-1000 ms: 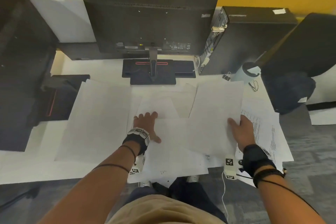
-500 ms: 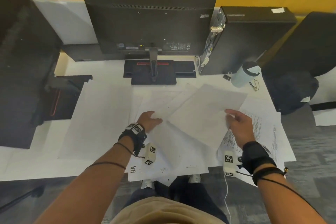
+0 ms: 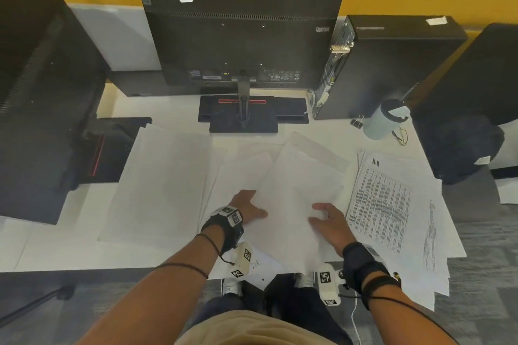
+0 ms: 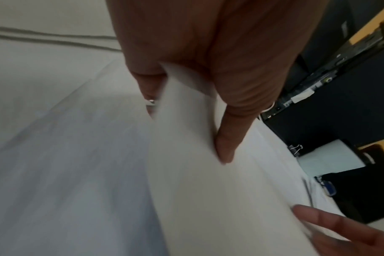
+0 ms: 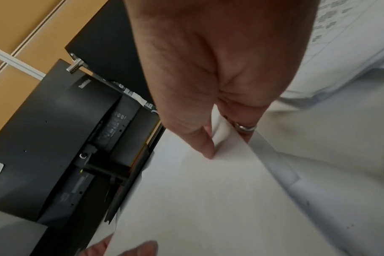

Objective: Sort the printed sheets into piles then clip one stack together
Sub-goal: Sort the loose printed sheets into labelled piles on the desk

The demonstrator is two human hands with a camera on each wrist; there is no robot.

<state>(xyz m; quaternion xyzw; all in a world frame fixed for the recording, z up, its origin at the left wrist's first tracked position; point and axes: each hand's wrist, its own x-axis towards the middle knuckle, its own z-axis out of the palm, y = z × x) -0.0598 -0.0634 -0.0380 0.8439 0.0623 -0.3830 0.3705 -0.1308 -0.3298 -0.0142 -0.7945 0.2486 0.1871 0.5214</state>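
Sorting is in hand: left hand (image 3: 246,206) and right hand (image 3: 329,223) each pinch the blank sheet (image 3: 297,193) between them, above the middle pile on the bench (image 3: 173,109). Next, probably, lay it squarely; the clip (image 3: 358,121) lies well beyond the right hand.

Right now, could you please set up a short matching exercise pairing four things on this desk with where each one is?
Things:
1. binder clip
2. sheet headed H-R
3. blank sheet
4. left pile

Places:
A. pinched by both hands
B. face up, right of the right hand
C. beside the pale bottle
D. left of the left hand

Pairs: 1-C, 2-B, 3-A, 4-D
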